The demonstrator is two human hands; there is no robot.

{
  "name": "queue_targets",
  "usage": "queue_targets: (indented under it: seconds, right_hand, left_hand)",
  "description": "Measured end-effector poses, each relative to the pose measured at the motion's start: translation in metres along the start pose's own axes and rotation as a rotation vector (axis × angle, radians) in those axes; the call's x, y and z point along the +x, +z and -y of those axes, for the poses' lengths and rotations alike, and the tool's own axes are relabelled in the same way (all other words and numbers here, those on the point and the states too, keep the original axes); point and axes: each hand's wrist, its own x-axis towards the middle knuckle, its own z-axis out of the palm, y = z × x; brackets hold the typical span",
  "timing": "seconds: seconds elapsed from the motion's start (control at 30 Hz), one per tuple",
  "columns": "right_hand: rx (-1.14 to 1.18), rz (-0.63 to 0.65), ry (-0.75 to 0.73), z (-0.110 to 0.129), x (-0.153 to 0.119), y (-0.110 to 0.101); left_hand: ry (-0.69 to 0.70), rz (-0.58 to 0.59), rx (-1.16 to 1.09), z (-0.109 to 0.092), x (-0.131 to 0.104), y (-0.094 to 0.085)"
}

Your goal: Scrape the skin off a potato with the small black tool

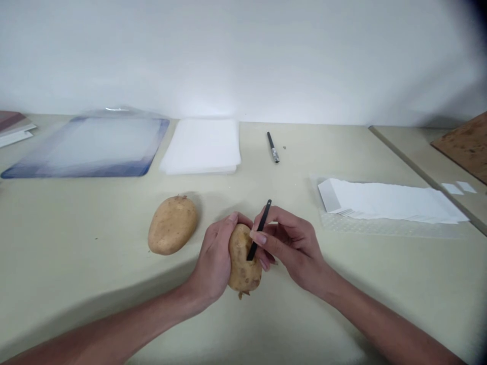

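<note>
A potato [243, 276] with dark spots and a ragged sprout at its near end is upheld by my left hand [215, 258], whose fingers wrap round its left and far sides. My right hand [291, 246] pinches a slim black tool [263, 219] between thumb and fingers. The tool leans to the right, and its lower tip meets the potato's upper face. Left of my hands, a second potato [173, 225] lies on the table.
On the pale table [95, 268] lie a blue-edged clear sheet [102, 147], white paper [203, 147], a black pen [273, 147], and fanned white slips [391, 201] at the right. A brown board [466, 147] sits at the far right, near a table seam.
</note>
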Motion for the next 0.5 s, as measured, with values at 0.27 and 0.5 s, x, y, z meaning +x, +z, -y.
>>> queue_targets:
  seconds: [0.27,0.5]
  right_hand:
    - [0.062,-0.043,-0.052,-0.0059,0.0005,-0.0002]
    - [0.034,-0.027,-0.03,-0.0028,-0.0019,0.0002]
  left_hand:
    - [-0.038,0.061,-0.099,0.0021,-0.0022,-0.0007]
    - [-0.003,-0.007,-0.016,-0.0006,-0.0025,0.0007]
